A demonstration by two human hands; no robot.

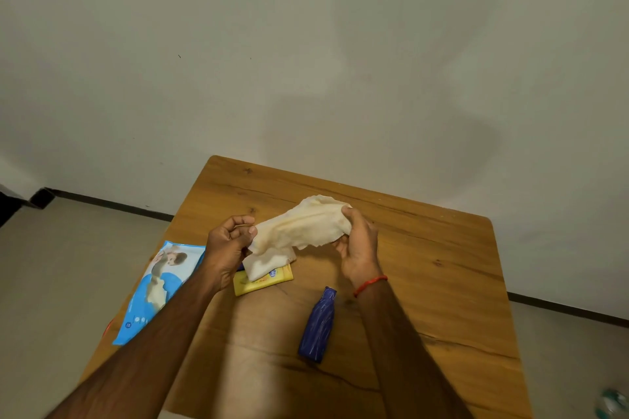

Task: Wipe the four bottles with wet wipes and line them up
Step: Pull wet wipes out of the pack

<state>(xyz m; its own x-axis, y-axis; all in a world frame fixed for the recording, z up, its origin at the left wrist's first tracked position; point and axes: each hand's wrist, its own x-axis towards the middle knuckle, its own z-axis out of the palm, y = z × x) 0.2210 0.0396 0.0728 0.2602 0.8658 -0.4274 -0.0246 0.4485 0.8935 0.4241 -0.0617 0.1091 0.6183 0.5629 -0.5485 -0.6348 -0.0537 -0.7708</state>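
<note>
A cream wet wipe [303,226] is stretched in the air between both hands above the wooden table [442,265]. My left hand [231,241] pinches its left end; my right hand [357,241], with a red thread at the wrist, grips its right end. A dark blue bottle [318,325] lies on its side on the table, below and between my hands, cap pointing away. A yellow bottle or pack [263,281] lies flat under the wipe's hanging corner, partly hidden. No other bottles show.
A blue-and-white wet wipes pack [158,289] lies at the table's left edge, a wipe poking out. A pale wall stands behind the table; tiled floor lies on both sides. A blurred greenish object [612,403] sits on the floor at bottom right.
</note>
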